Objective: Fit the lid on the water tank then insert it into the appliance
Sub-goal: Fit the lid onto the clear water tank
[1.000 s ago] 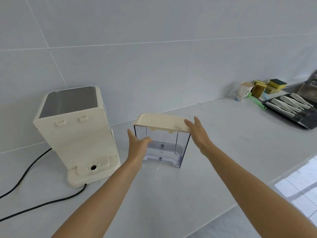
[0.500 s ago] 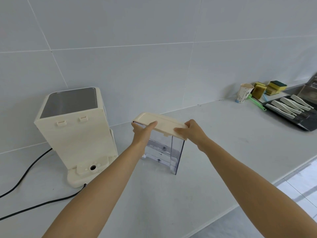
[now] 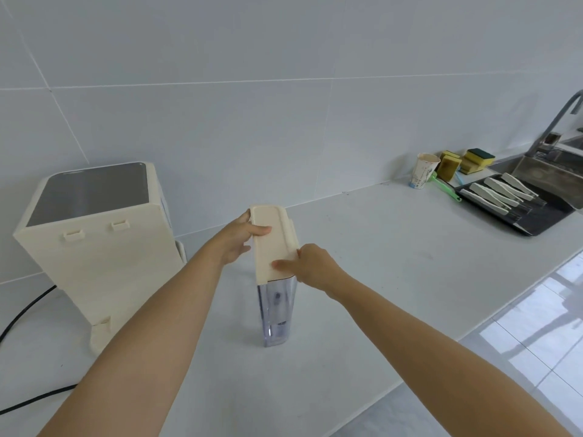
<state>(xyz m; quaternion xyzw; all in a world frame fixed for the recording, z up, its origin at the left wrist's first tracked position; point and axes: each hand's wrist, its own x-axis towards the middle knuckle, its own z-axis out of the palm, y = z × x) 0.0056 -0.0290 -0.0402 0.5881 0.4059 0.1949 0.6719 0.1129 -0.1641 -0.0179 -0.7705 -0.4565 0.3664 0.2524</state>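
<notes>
Lid (image 3: 272,241) sits on the tank (image 3: 277,310), mid-counter (image 3: 378,263); left hand (image 3: 235,239) grips its far end, right hand (image 3: 310,263) its near end. Appliance (image 3: 94,244) stands near the left edge.

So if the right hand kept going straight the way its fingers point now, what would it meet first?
The right hand points left across the cream lid, which it already touches. Beyond that, probably the left hand gripping the lid's far side, then the appliance; depth is uncertain.

A paper cup (image 3: 422,172), yellow sponges (image 3: 467,160) and a dark tray (image 3: 542,216) of pale utensils (image 3: 501,192) sit far right on the white surface (image 3: 378,247), beside a sink (image 3: 549,165).
</notes>
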